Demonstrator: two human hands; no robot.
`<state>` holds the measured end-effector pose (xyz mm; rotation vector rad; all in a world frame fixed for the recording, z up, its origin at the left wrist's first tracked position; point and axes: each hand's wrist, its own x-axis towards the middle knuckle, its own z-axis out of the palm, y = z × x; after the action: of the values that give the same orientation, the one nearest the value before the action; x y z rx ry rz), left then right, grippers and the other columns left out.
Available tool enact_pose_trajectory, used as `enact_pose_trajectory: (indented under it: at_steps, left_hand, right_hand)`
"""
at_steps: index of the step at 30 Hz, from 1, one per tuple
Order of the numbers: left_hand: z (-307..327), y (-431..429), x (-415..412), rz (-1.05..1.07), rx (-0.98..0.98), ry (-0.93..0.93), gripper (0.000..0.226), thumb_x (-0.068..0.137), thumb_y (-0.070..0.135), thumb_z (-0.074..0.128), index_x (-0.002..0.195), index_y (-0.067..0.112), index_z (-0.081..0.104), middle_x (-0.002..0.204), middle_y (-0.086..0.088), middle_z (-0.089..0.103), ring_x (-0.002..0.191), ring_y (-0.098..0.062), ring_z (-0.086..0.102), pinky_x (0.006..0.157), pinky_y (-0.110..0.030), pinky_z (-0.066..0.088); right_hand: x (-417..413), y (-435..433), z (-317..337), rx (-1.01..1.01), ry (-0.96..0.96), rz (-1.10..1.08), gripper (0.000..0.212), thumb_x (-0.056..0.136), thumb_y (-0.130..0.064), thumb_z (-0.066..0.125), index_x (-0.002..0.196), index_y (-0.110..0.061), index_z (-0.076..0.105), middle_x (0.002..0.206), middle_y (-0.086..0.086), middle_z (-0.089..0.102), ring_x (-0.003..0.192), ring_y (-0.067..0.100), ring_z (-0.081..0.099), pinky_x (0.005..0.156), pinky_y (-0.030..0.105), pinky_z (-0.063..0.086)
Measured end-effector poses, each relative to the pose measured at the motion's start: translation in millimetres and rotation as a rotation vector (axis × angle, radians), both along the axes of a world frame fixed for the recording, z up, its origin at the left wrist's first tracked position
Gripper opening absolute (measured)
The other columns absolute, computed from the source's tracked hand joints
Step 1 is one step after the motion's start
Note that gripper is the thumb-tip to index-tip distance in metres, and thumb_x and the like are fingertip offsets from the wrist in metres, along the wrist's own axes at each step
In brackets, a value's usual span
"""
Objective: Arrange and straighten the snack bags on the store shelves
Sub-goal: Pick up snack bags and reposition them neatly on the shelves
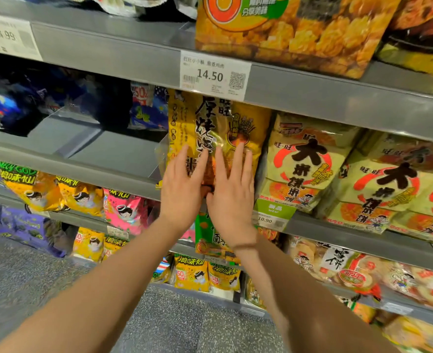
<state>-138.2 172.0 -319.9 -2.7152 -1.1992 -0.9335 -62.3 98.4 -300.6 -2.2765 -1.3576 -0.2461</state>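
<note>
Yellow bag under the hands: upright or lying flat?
Upright: the yellow bag stands on end, front facing out, left hand and right hand flat against it.

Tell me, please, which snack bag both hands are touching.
The upright orange-yellow bag, left of the pale cracker bags; left hand and right hand press it.

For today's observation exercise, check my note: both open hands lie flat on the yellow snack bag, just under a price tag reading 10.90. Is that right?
Only the price is wrong: in the head view the price tag just above the yellow snack bag reads 14.50. The left hand and right hand do lie open on it.
</note>
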Motion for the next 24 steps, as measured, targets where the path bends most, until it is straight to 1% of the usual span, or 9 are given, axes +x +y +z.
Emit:
enact_pose_trajectory:
  at_steps: [2,4,6,8,12,15,17,21,24]
  left_hand:
    - [-6.8,-9.1,-3.2,-0.026,-0.126,-0.027,0.074,0.075,0.014,0.073,0.14,0.018,0.037,0.142,-0.025,0.031,0.123,-0.043,0.04,0.091,-0.049,0.045]
    - [-1.1,-11.0,-1.3,-0.051,-0.242,-0.094,0.072,0.08,0.014,0.067,0.142,0.02,0.033,0.145,-0.021,0.025,0.125,-0.039,0.038,0.086,-0.044,0.047]
    - [5.4,-9.6,0.2,-0.061,-0.299,-0.141,0.07,0.083,0.013,0.063,0.144,0.02,0.029,0.143,-0.018,0.024,0.123,-0.035,0.04,0.084,-0.04,0.046]
    - [5.4,-7.9,-0.7,-0.068,-0.322,-0.139,0.071,0.085,0.014,0.061,0.146,0.022,0.025,0.142,-0.017,0.024,0.122,-0.032,0.04,0.086,-0.037,0.044]
    - [9.5,0.9,5.7,-0.083,-0.363,-0.123,0.076,0.086,0.02,0.061,0.147,0.025,0.017,0.143,-0.016,0.024,0.123,-0.029,0.04,0.089,-0.036,0.043]
    - [18.0,13.6,12.5,-0.084,-0.387,-0.126,0.075,0.086,0.022,0.061,0.147,0.024,0.017,0.135,-0.013,0.031,0.115,-0.027,0.045,0.087,-0.034,0.043]
    - [19.7,21.4,14.7,-0.086,-0.409,-0.093,0.076,0.086,0.023,0.062,0.147,0.021,0.018,0.135,-0.012,0.031,0.115,-0.026,0.045,0.089,-0.034,0.042]
    - [19.4,33.6,24.0,-0.149,-0.481,0.029,0.078,0.086,0.021,0.062,0.148,0.017,0.014,0.151,-0.013,0.013,0.135,-0.028,0.028,0.106,-0.034,0.031]
    - [18.5,37.3,27.6,-0.171,-0.511,0.09,0.082,0.085,0.029,0.062,0.148,0.017,0.011,0.155,-0.013,0.004,0.141,-0.029,0.016,0.109,-0.035,0.026]
  right_hand:
    - [-8.1,-9.7,-15.3,0.001,0.019,-0.029,0.092,0.076,-0.012,0.068,0.148,-0.028,0.013,0.158,0.012,0.003,0.144,0.036,0.007,0.111,0.048,0.024]
    - [-11.9,-13.2,-20.3,-0.023,0.066,-0.026,0.082,0.08,-0.014,0.061,0.148,-0.029,0.016,0.158,0.01,0.002,0.143,0.034,0.011,0.109,0.046,0.029]
    - [-14.4,-14.2,-19.6,-0.045,0.117,0.003,0.074,0.085,-0.016,0.055,0.148,-0.029,0.019,0.158,0.009,0.0,0.14,0.033,0.016,0.107,0.046,0.03]
    - [-17.9,-15.0,-19.9,-0.06,0.141,0.023,0.072,0.086,-0.017,0.053,0.148,-0.029,0.018,0.158,0.008,0.001,0.138,0.033,0.018,0.108,0.045,0.03]
    - [-8.0,-2.7,-14.5,-0.04,0.134,-0.025,0.069,0.09,-0.025,0.048,0.149,-0.029,0.012,0.158,0.008,-0.001,0.143,0.032,0.01,0.113,0.045,0.02]
    - [2.0,10.2,-9.1,-0.118,0.124,-0.031,0.066,0.093,-0.03,0.045,0.149,-0.028,0.011,0.158,0.01,-0.002,0.143,0.033,0.005,0.115,0.043,0.013]
    - [4.7,14.9,-9.5,-0.17,0.139,-0.019,0.066,0.094,-0.032,0.044,0.15,-0.026,0.01,0.158,0.01,-0.007,0.144,0.034,-0.002,0.116,0.042,0.009]
    - [18.4,21.6,-8.1,-0.226,0.201,0.022,0.072,0.092,-0.033,0.047,0.15,-0.023,0.005,0.157,0.01,-0.014,0.144,0.031,-0.012,0.117,0.04,0.003]
    - [29.7,20.2,-5.6,-0.238,0.265,0.095,0.075,0.091,-0.032,0.048,0.15,-0.021,0.004,0.157,0.009,-0.015,0.143,0.028,-0.017,0.117,0.039,0.001]
